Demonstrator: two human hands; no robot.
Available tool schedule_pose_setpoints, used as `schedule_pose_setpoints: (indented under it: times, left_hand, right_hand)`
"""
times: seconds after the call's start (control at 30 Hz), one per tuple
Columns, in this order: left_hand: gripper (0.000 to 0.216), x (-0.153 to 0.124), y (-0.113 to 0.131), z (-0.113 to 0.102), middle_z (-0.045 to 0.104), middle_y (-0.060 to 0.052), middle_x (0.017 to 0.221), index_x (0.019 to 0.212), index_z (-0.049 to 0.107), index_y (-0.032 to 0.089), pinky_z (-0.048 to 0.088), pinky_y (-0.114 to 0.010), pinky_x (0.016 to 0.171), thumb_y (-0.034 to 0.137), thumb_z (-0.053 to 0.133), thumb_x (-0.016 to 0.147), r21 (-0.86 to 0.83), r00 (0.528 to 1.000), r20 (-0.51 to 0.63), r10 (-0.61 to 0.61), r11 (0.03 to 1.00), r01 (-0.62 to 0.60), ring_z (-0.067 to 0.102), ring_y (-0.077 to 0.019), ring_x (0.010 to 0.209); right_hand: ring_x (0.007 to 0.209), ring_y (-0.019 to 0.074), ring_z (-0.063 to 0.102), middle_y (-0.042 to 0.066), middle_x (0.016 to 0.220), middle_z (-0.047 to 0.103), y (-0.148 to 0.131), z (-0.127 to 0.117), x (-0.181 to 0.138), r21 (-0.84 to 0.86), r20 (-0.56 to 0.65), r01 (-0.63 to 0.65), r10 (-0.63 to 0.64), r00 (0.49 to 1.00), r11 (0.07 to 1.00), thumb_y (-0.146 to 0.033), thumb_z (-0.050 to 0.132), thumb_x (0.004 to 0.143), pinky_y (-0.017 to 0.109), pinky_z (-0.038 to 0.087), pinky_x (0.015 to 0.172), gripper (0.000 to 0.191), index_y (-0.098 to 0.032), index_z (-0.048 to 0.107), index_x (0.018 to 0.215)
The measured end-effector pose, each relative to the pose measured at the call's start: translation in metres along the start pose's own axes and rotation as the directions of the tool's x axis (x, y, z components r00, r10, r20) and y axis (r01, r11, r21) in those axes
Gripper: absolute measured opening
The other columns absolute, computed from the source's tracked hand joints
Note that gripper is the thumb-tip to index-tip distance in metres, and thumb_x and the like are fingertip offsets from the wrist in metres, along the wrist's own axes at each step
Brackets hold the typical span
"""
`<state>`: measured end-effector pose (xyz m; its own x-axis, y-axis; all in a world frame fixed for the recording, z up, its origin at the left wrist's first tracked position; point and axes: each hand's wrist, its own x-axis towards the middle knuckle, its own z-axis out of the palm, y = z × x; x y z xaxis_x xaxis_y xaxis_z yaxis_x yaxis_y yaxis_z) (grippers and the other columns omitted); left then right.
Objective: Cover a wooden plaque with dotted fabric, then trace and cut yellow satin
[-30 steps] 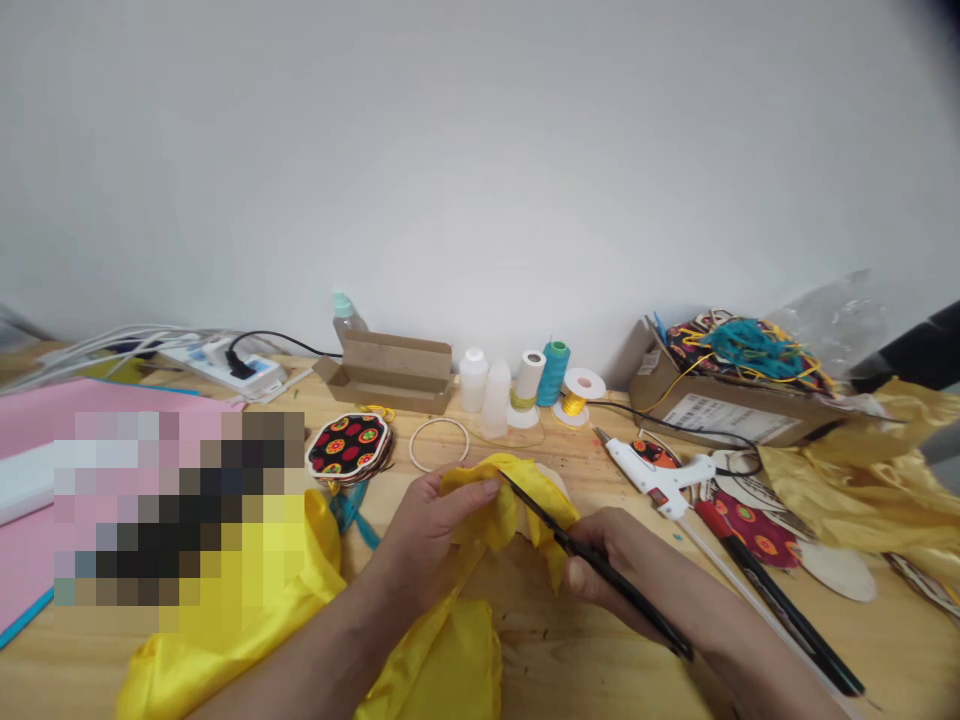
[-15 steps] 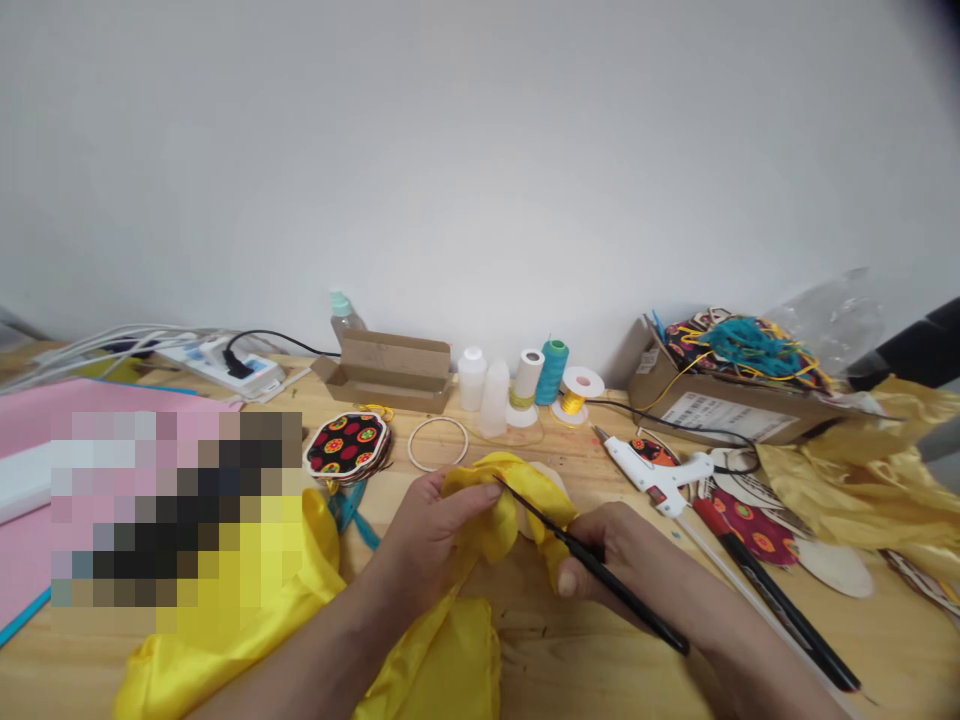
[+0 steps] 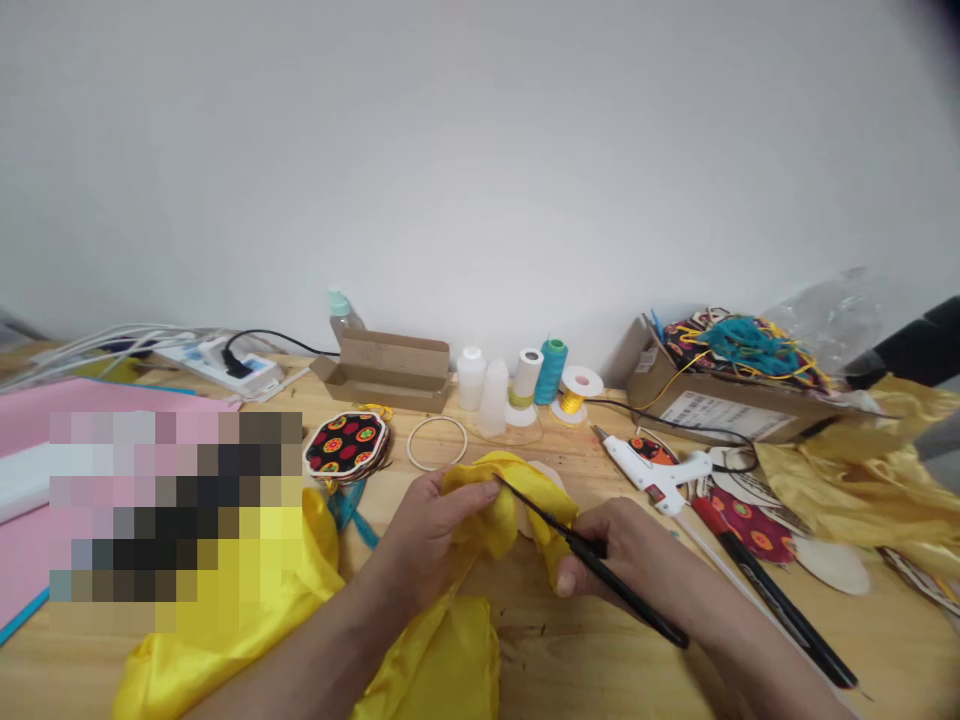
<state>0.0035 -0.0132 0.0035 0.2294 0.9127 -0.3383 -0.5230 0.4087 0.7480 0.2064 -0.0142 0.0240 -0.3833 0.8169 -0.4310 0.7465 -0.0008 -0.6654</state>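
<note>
Yellow satin cloth is bunched between my two hands over the table. My left hand pinches a fold of it, thumb on top near the cut-looking edge. In my right hand are black-handled scissors, seen nearly edge-on. Their thin dark blades point up and left, with the tip at the cloth by my left thumb. How far the blades are parted cannot be made out. More of the yellow cloth hangs down to the front edge and spreads left under my left forearm.
A white glue gun and a black-and-red pen-like tool lie right. Behind stand white bottles, thread spools and an open carton. Patterned pieces and a ring lie left; a full box stands right.
Almost nothing differs. Both hands keep their hold on the cloth and scissors, and the view has shifted very slightly.
</note>
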Motion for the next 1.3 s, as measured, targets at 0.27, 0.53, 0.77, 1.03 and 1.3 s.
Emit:
schedule_pose_setpoints:
  times: [0.27, 0.53, 0.77, 1.03, 1.3]
  left_hand:
    - [0.009, 0.003, 0.001, -0.003, 0.073, -0.004, 0.071, 0.076, 0.073, 0.014, 0.049, -0.022, 0.054, 0.022, 0.073, 0.071, 0.041, 0.998, -0.003, 0.055, 0.998, -0.055, 0.064, -0.0145, 0.058]
    - [0.015, 0.003, 0.002, 0.002, 0.072, -0.004, 0.066, 0.075, 0.072, 0.012, 0.049, -0.023, 0.051, 0.021, 0.078, 0.064, -0.002, 0.999, -0.032, 0.014, 1.000, -0.014, 0.064, -0.0151, 0.054]
    - [0.013, 0.002, -0.002, -0.001, 0.071, -0.003, 0.064, 0.072, 0.072, 0.012, 0.048, -0.023, 0.052, 0.019, 0.078, 0.063, -0.019, 1.000, -0.009, 0.005, 1.000, -0.005, 0.063, -0.0139, 0.054]
    - [0.010, 0.003, -0.003, -0.004, 0.068, -0.002, 0.061, 0.072, 0.071, 0.013, 0.046, -0.021, 0.054, 0.021, 0.075, 0.068, 0.056, 0.997, 0.078, 0.003, 0.998, -0.008, 0.061, -0.0119, 0.053]
    - [0.011, 0.002, -0.003, -0.003, 0.068, -0.002, 0.060, 0.072, 0.072, 0.013, 0.044, -0.021, 0.054, 0.021, 0.076, 0.066, 0.034, 0.997, 0.075, -0.017, 0.999, 0.014, 0.060, -0.0117, 0.053]
  right_hand:
    - [0.050, 0.0084, 0.024, -0.005, 0.053, 0.029, 0.006, 0.000, 0.004, 0.006, -0.011, -0.003, 0.003, 1.000, 1.000, -0.051, 0.061, 0.073, 0.024, 0.015, 0.043, 0.043, -0.018, 0.042, 0.053]
    - [0.052, 0.0087, 0.026, -0.003, 0.055, 0.034, -0.006, -0.003, -0.007, -0.012, 0.013, 0.020, -0.020, 1.000, 1.000, -0.064, 0.056, 0.072, 0.022, 0.016, 0.041, 0.050, -0.018, 0.042, 0.057]
    - [0.053, 0.0095, 0.029, -0.002, 0.056, 0.036, -0.012, -0.006, -0.010, -0.047, 0.040, 0.027, -0.025, 0.999, 0.999, -0.066, 0.054, 0.072, 0.022, 0.018, 0.041, 0.050, -0.017, 0.048, 0.063]
    - [0.054, 0.0098, 0.029, -0.003, 0.056, 0.035, -0.010, -0.005, -0.007, -0.037, 0.032, 0.024, -0.023, 0.999, 0.999, -0.076, 0.055, 0.066, 0.022, 0.018, 0.041, 0.060, -0.017, 0.047, 0.060]
    - [0.053, 0.0093, 0.025, -0.004, 0.054, 0.029, -0.006, -0.001, -0.002, 0.026, 0.049, 0.034, -0.035, 0.998, 0.999, -0.071, 0.059, 0.066, 0.023, 0.018, 0.043, 0.056, -0.018, 0.043, 0.056]
